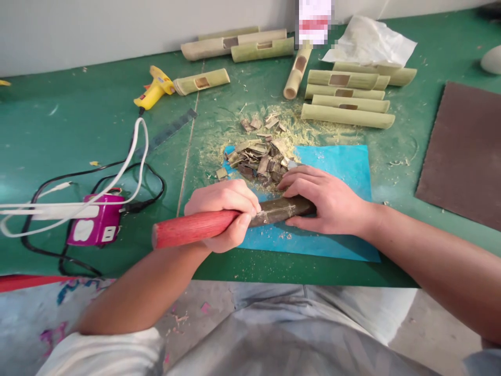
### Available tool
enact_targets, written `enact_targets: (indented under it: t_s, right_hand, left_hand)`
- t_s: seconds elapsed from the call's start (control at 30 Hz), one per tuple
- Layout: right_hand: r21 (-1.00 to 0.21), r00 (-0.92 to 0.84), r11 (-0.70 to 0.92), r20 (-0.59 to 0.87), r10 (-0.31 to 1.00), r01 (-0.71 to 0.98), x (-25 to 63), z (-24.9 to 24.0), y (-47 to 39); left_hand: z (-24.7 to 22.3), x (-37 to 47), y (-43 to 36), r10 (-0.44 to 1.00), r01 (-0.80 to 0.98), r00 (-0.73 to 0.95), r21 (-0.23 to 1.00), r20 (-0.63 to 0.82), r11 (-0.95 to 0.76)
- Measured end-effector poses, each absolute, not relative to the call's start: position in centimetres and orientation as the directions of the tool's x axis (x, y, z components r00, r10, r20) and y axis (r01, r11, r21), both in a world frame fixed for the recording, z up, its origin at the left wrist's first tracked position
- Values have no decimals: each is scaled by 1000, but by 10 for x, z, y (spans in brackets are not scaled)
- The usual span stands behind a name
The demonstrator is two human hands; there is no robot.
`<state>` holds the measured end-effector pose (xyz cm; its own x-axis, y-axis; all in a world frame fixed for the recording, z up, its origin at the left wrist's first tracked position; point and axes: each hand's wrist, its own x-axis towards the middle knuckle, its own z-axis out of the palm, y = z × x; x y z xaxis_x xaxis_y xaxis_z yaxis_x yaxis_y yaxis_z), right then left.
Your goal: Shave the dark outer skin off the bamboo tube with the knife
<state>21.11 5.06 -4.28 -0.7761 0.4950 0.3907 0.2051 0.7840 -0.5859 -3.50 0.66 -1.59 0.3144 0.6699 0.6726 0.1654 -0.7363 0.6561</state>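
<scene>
My left hand (225, 211) is closed round a red wooden handle (191, 228) that points to the left. The tool's working end is hidden by the fingers or too small to make out. A dark bamboo piece (274, 210) lies over a blue sheet (332, 243), its left end meeting the left hand. My right hand (323, 201) wraps round its right end, thumb on the near side and fingers on the far side. Just beyond the hands is a heap of bamboo chips (262, 156) with sawdust around it.
Cut bamboo tubes (348, 115) lie at the back right, more along the wall. A yellow glue gun (156, 89) and a purple power block (96, 219) with cables are on the left. A brown board (465, 151) lies right, a white plastic bag (370, 44) behind.
</scene>
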Motion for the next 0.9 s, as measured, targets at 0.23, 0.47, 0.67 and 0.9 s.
enact_targets:
  t_s: [0.23,0.47,0.67,0.9]
  right_hand:
    - [-590,-776,779,384,501,211,211,-42,49]
    - [-578,-777,789,393,492,207,211,-41,49]
    - [-581,-766,787,404,499,207,210,-42,48]
    - [-566,-778,793,387,495,224,212,-38,47]
  left_hand:
    - [-13,-33,8,664,199,374,643,648,-739]
    - [-2,-38,10,744,289,451,708,494,-645]
    - [7,-53,3,691,319,547,645,473,-694]
    - [5,-70,0,675,251,609,706,417,-662]
